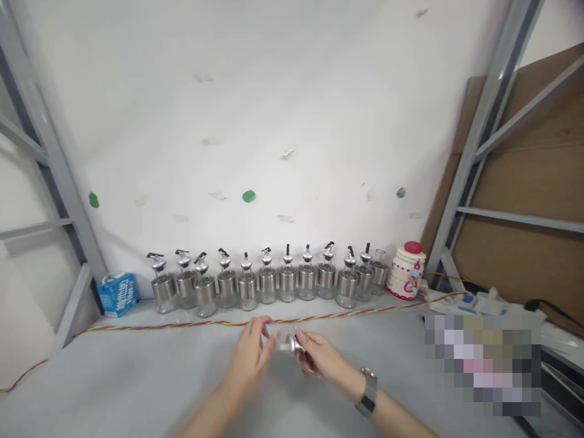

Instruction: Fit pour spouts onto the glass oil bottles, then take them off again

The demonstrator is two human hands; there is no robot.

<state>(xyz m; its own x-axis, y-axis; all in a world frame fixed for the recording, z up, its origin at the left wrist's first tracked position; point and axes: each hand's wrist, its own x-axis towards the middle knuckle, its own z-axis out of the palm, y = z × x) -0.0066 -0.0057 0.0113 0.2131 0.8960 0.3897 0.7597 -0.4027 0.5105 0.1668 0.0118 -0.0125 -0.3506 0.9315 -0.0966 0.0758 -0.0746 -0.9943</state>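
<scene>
Grey tabletop (137,377): twisted cord (177,325) before bottle row (267,283); right hand (318,353) pinching pourer (291,344), left hand (250,350) half-open, empty.

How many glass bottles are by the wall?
12, in an uneven row along the wall. Eleven spouted bottles run from near the blue box on the left; one spoutless bottle ends the row beside the jar. Any fully behind others would be hidden.

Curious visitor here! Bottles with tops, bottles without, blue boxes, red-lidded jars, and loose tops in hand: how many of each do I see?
Topped bottles: 11
Topless bottle: 1
Blue box: 1
Red-lidded jar: 1
Loose top in the right hand: 1
Total: 15
</scene>
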